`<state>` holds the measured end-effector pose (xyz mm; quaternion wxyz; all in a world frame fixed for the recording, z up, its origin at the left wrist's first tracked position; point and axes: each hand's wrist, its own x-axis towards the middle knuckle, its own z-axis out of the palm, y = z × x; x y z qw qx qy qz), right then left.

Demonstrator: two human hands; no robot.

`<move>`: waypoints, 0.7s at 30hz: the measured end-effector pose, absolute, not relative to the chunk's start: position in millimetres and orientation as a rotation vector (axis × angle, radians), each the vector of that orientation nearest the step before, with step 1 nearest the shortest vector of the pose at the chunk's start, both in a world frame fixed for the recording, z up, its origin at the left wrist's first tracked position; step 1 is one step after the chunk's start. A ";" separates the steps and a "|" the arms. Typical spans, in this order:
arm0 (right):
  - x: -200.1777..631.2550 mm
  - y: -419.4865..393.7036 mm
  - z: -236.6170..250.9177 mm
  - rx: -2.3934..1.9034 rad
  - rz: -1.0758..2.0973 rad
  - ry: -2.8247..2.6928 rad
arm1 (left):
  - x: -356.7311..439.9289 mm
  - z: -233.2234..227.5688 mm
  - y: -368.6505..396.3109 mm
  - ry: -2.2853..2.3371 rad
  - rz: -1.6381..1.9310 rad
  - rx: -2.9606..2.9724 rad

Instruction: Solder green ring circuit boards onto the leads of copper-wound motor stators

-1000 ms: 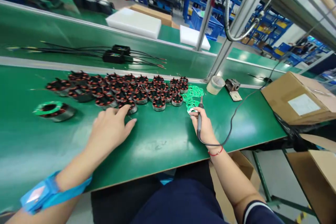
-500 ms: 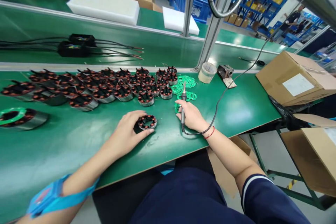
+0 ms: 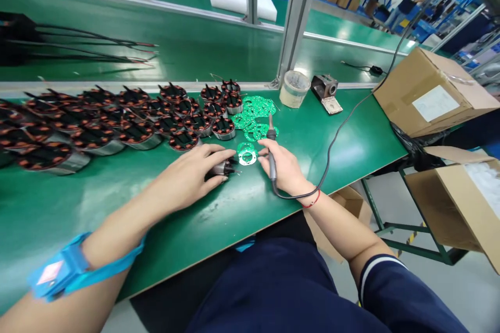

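My left hand is closed around a motor stator, which is tipped on its side with its black prongs facing right. Fingers cover most of its body. In my right hand is a soldering iron, its tip pointing away from me. Just left of the iron, a round circuit board with a hole in its middle lies at the near end of a spread of green ring-shaped boards. Rows of wound stators stand on the bench left of those boards.
Behind the boards are a round tub and a metal soldering stand. The iron's cord loops to the right. A cardboard box sits at the right end. A metal post rises at the bench's back edge.
The stator in my left hand has gone from upright to lying on its side. One round board now lies slightly apart, near my right fingers. The camera view has shifted.
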<state>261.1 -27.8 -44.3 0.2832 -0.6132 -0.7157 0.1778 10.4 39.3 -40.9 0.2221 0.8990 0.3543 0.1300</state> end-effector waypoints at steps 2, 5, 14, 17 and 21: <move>245.9 -20.2 -42.1 -1.738 0.426 -1.961 | 5.7 -47.6 39.6 1.017 0.428 2.372; 228.7 -8.9 -39.5 -1.821 0.353 -2.036 | 0.8 -52.1 38.9 1.127 0.509 2.252; 260.3 -16.3 -33.2 -1.462 0.487 -2.243 | 5.3 -46.4 34.3 1.178 0.604 2.097; 263.0 -19.6 -32.7 -1.511 0.454 -2.114 | 7.1 -47.4 32.9 1.165 0.626 2.092; 253.8 -17.6 -37.0 -1.684 0.440 -2.092 | 8.4 -50.0 31.1 1.135 0.602 2.096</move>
